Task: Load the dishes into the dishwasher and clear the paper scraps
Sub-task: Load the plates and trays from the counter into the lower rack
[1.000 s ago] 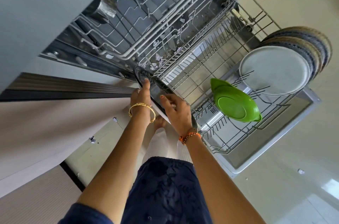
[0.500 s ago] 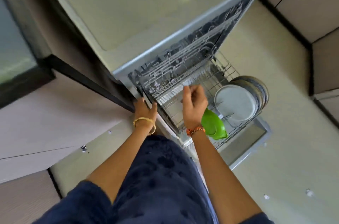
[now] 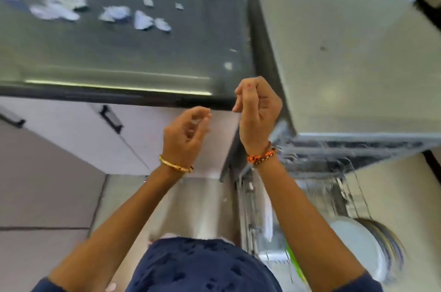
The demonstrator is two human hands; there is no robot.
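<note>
- Several plates [image 3: 358, 244] stand on edge in the pulled-out lower rack [image 3: 334, 186] of the dishwasher [image 3: 346, 76], bottom right; white one in front, darker rims behind it (blurred, count unclear).
- Green dish [image 3: 294, 265] just left of the plates in the same rack, mostly hidden by the right forearm.
- Paper scraps [image 3: 114, 13] scattered white over the dark countertop [image 3: 119, 57], upper left; a few small bits nearer its right edge.
- Left hand [image 3: 183, 136] raised below the counter edge, fingers loosely curled, nothing visible in it.
- Right hand [image 3: 257, 105] raised beside the dishwasher's corner, fingertips bunched against the thumb; cannot tell if it pinches anything (motion blur).
- Hands close, not touching.
- White cabinet fronts [image 3: 83, 138] below the counter.
</note>
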